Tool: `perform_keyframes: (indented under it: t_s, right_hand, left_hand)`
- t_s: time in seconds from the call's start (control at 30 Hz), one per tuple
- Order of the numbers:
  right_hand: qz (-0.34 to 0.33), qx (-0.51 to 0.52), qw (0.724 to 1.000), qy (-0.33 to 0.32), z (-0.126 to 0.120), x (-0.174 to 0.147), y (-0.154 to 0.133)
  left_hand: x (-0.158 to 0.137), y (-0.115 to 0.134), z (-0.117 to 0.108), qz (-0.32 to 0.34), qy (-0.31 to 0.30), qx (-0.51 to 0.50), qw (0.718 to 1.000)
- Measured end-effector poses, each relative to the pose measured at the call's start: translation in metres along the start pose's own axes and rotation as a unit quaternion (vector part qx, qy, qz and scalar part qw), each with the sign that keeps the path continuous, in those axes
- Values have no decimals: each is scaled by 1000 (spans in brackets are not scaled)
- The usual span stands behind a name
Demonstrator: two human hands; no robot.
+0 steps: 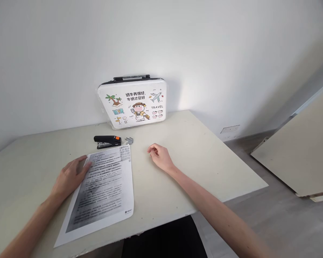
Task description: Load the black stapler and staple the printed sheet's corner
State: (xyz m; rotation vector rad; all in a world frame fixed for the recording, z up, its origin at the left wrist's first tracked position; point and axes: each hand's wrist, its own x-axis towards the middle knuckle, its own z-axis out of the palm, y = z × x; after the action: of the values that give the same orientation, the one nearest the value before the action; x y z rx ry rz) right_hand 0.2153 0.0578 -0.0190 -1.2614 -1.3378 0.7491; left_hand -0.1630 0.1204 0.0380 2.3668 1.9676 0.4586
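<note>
A printed sheet of paper (104,186) lies on the table, covered in dense lines of text with a grey shadowed area. My left hand (71,173) rests on its upper left edge, the thumb on the print and the fingers stretched towards the corner. Just beyond the top edge lies a black stapler (107,141) with an orange patch. Beside it is a small heap of grey staple strips (129,140). To the right of the paper, my right hand (160,156) rests on the tabletop with its fingers curled in, nothing visible in them.
A white case (134,107) with cartoon travel pictures and a black handle leans against the wall at the table's back. The pale table (204,168) ends at a front edge with a worn rim. A wall socket (230,129) and a large pale panel (298,150) are at the right.
</note>
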Motion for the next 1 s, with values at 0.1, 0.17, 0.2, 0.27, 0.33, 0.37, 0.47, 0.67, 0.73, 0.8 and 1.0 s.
perform_keyframes:
  t_s: [0.1,0.17,0.2,0.27,0.33,0.37,0.47,0.67,0.73,0.8,1.0]
  right_hand:
    - [-1,2,1000,-1,1,2,0]
    - [0,3,1000,-2,2,2,-1]
    - [1,4,1000,-2,2,2,-1]
    - [2,4,1000,-4,1,1,-4]
    - [4,6,1000,-5,0,0,-6]
    - [6,7,1000,-6,0,-1,-7]
    - [9,10,1000,-4,-1,-1,-9]
    - [19,18,1000,0,-3,2,-8]
    - [22,22,1000,1,-4,3,-8]
    - [23,27,999,1,-4,3,-7]
    - [24,49,999,3,-5,5,-6]
  left_hand:
    - [3,-4,-5,-11,8,7,1000]
    - [8,-7,-8,-18,4,12,1000]
    - [12,-7,-10,-21,-1,17,1000]
    - [21,-7,-14,-13,4,34,999]
    - [33,-2,-19,34,33,60,997]
    - [40,2,-22,68,52,74,994]
    - [63,19,-31,147,82,103,980]
    - [108,57,-38,161,-20,110,981]
    - [118,65,-37,160,-44,112,980]
    - [122,69,-38,148,-60,119,980]
    - [110,70,-55,112,-48,137,983]
